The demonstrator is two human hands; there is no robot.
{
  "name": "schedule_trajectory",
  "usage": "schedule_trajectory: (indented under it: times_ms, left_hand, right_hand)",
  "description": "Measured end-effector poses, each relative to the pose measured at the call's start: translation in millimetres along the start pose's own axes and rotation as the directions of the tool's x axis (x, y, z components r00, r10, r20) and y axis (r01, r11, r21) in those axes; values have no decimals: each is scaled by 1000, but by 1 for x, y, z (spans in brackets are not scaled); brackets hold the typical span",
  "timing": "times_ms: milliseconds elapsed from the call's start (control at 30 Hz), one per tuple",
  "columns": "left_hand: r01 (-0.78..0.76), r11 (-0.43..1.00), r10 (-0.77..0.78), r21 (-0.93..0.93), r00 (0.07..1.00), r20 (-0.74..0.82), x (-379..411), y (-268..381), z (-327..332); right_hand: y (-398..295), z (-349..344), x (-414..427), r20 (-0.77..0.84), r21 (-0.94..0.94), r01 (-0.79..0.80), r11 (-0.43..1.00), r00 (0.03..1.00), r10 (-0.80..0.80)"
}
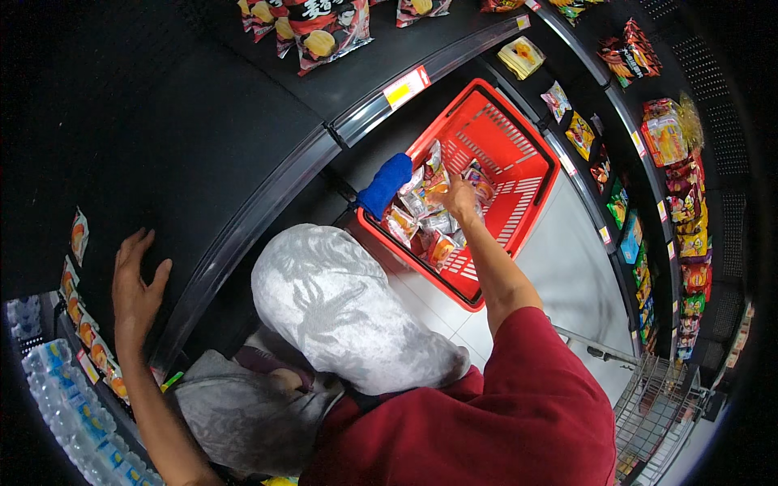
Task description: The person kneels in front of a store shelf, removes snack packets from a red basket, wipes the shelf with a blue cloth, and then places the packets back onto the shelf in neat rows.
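A red plastic shopping basket (527, 159) stands before me on the tiled floor, with several small snack packets (442, 248) piled in its near end. My right hand (460, 198) reaches down into the basket, its fingers among the packets. Whether it grips one of them is hidden. A rolled blue cloth (384, 185) hangs over the basket's left rim. My left hand (135, 282) is spread over the black shelf (200, 158) and holds nothing. A row of small packaged snacks (89, 334) stands on that shelf, left of and below the left hand.
Chip bags (328, 33) stand at the shelf's far end. Packs of water bottles (76, 410) lie at lower left. Across the aisle, shelves hold snack bags (693, 243). A wire shopping cart (653, 395) stands at lower right. My bent knee (328, 291) is close to the basket.
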State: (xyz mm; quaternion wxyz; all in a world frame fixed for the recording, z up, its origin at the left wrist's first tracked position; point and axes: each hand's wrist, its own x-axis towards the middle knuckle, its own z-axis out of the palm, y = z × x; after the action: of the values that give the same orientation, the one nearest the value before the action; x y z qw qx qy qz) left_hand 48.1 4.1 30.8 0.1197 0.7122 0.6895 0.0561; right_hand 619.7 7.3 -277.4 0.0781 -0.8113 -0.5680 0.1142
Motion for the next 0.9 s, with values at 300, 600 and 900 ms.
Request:
schedule_trajectory:
  times_ms: [300,600,900]
  left_hand:
    - [-64,996,67,68,997,-38,1,-7,4]
    - [-68,984,20,-163,960,-278,-11,-6,2]
    - [-56,391,30,-919,998,-48,-37,-5,-18]
  right_hand:
    - [6,-27,-36,66,482,-150,863,989,136]
    - [-152,-217,-105,145,971,-109,211,976,-164]
    - [-395,-238,-112,39,993,47,107,727,-685]
